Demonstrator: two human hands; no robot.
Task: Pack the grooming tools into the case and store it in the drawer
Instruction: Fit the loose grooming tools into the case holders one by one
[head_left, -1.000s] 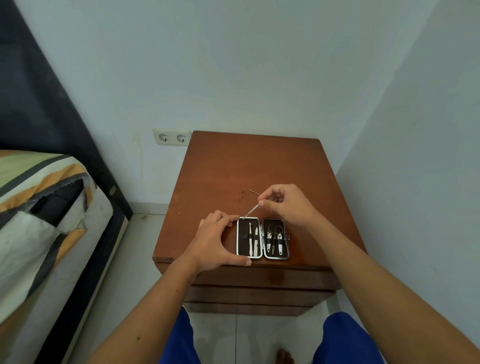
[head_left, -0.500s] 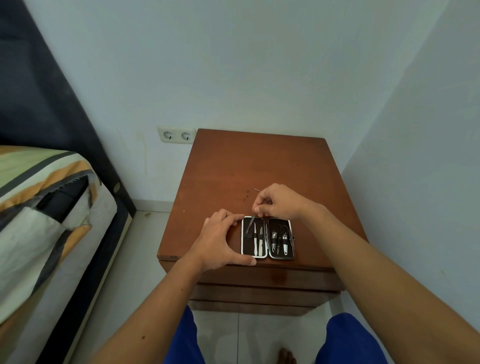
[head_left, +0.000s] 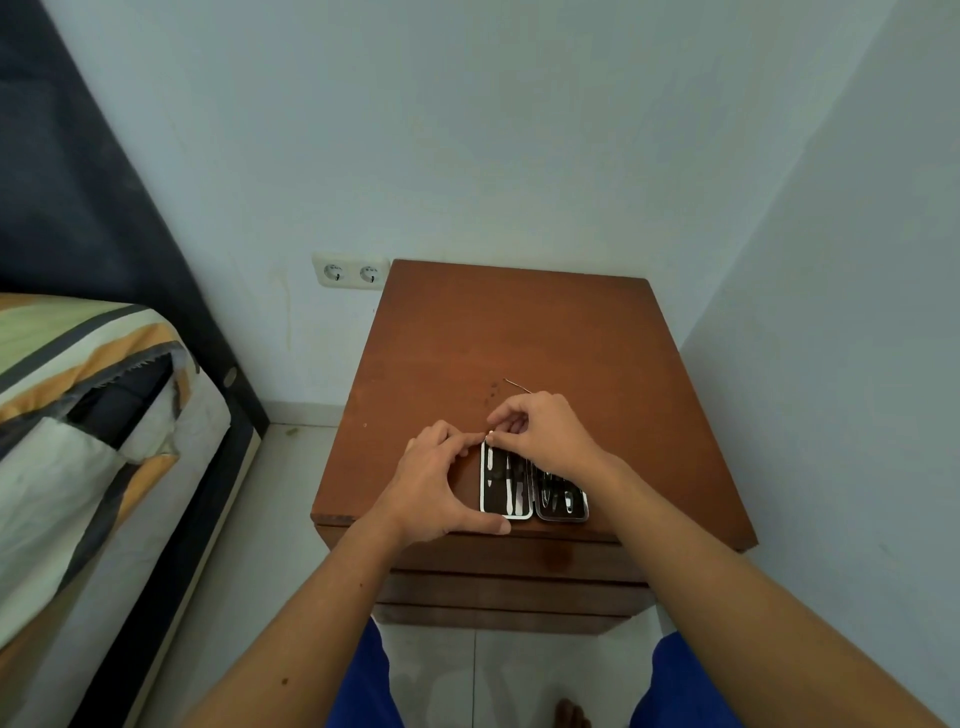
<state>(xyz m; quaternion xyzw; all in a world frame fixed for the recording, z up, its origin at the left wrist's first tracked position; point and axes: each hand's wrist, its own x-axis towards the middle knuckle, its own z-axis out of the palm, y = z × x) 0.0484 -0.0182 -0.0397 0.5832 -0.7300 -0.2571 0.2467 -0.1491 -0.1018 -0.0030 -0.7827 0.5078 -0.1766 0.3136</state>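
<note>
A small black grooming case with a silver rim lies open near the front edge of the wooden nightstand. Several metal tools sit in its two halves. My left hand cups the case's left side, thumb at the front corner and index finger at the back corner. My right hand hovers over the case's back edge and pinches the top of a thin metal tool that lies in the left half. A thin wire-like tool lies on the wood just behind my right hand.
Closed drawer fronts show below the nightstand's top. A bed with a striped cover stands at the left, with a strip of tiled floor between. White walls close in behind and to the right. A double socket is on the back wall.
My right hand has lowered the thin tool from a slant above the case into the left half. The left hand has stayed on the case.
</note>
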